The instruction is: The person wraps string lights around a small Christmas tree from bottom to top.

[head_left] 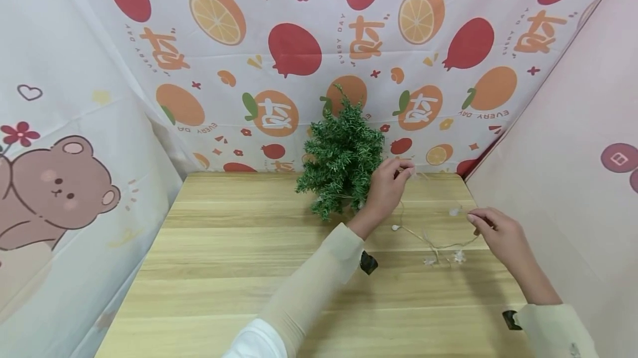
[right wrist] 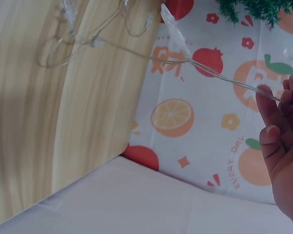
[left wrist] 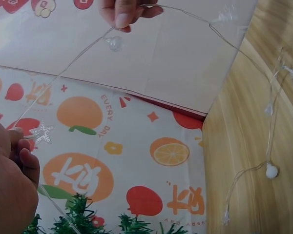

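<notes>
A small green artificial tree [head_left: 344, 144] stands at the back of the wooden table. Beside its right edge, my left hand [head_left: 387, 189] pinches the thin wire of a fairy light string [left wrist: 83, 51], close to a clear snowflake ornament [left wrist: 42, 131]. Farther right, my right hand [head_left: 505, 239] grips the same string between thumb and fingertips. The wire stretches between both hands, with a clear bulb [left wrist: 114, 44] dangling near the right one. More of the string trails onto the table, carrying a white ball [left wrist: 272, 170] and snowflakes [head_left: 459, 256]. Part of the wire passes behind the tree's branches.
Fruit-printed cloth [head_left: 299, 14] hangs right behind the table's back edge. Plain pale cloth [head_left: 558, 192] closes off the right side, and a bear-printed cloth [head_left: 75, 192] the left. The wooden tabletop [head_left: 214, 269] spreads out left of my arms.
</notes>
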Tool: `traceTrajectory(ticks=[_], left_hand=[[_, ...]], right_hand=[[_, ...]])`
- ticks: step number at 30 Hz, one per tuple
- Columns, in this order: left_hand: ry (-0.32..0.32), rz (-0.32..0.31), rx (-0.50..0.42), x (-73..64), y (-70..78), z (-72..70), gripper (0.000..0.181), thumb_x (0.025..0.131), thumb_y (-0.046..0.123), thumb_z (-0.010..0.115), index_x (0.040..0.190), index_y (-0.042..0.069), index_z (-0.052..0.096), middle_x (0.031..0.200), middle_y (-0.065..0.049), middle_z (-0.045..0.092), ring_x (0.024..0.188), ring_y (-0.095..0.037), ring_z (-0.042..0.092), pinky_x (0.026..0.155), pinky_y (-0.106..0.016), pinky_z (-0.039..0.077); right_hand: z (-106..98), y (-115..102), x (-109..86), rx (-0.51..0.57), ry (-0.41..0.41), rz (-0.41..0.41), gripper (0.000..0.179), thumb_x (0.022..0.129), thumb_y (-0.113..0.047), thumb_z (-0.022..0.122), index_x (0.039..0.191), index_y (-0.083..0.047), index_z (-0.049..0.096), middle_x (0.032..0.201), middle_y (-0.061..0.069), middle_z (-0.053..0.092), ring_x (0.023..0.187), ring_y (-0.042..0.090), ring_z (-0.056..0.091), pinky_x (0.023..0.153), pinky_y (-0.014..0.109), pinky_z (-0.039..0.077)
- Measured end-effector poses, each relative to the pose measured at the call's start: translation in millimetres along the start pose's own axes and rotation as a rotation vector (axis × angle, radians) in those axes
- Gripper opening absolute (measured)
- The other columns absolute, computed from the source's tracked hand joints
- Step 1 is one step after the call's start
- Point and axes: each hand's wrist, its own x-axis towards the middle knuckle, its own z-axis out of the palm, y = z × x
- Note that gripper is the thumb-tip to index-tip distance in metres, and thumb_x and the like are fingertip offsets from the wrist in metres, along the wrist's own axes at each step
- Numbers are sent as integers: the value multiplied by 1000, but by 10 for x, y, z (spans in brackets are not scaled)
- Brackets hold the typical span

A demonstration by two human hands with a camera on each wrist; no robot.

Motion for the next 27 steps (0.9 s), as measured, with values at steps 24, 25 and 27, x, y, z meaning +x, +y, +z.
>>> traceTrajectory(ticks=[24,25,27], left_hand=[[57,-8,-59,83,97,-36,14,102,18,62,108,11,72,102,-1,63,78,-7,53,66,-18,47],[58,-9,-59,87,103,-34,14,102,18,62,107,11,72,102,-1,63,79,-7,53,67,-17,47],[64,-11,-59,100,112,-30,14,102,18,62,107,11,72,103,-1,63,79,-7,53,67,-17,47]], right_hand=[[-260,385,-226,-103,-123,116,20,100,-25,65,106,-8,74,98,9,73,78,-13,48,61,24,46],[-262,396,-229,-104,-130,118,19,100,-24,65,105,-8,74,98,8,73,78,-13,48,62,24,46],[-259,415,-239,-92,-145,128,19,100,-24,66,105,-8,75,98,8,74,78,-12,49,62,24,46]])
